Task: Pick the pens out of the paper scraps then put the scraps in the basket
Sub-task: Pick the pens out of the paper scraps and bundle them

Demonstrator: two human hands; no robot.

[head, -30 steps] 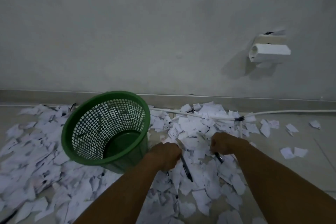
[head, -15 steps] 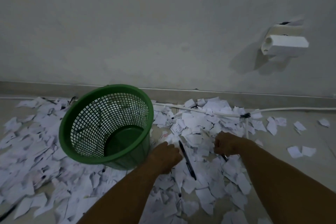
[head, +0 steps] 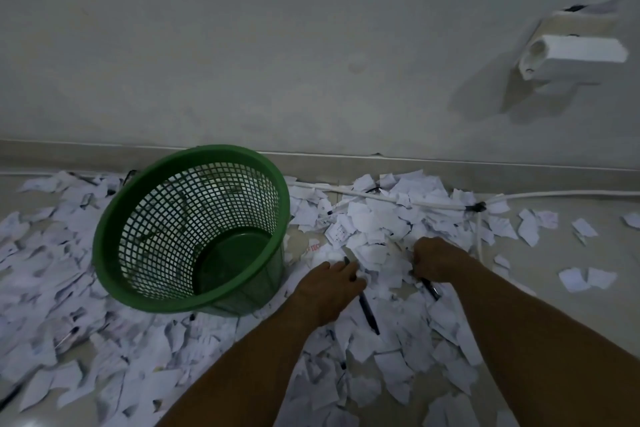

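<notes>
White paper scraps cover the floor around a green mesh basket, which stands tilted at the left with no scraps inside. My left hand is just right of the basket, its fingers curled over a black pen that lies on the scraps. My right hand is a fist among the scraps and grips another black pen, whose end sticks out below it. The rest of that pen is hidden in my fist.
A white cable runs along the foot of the wall behind the pile. A white fixture juts from the wall at the upper right. Another dark pen lies at the lower left edge. Bare floor shows on the right.
My left hand let the black pen lie on the scraps and has now closed its fingers over it again. My right hand stays a fist on its pen.
</notes>
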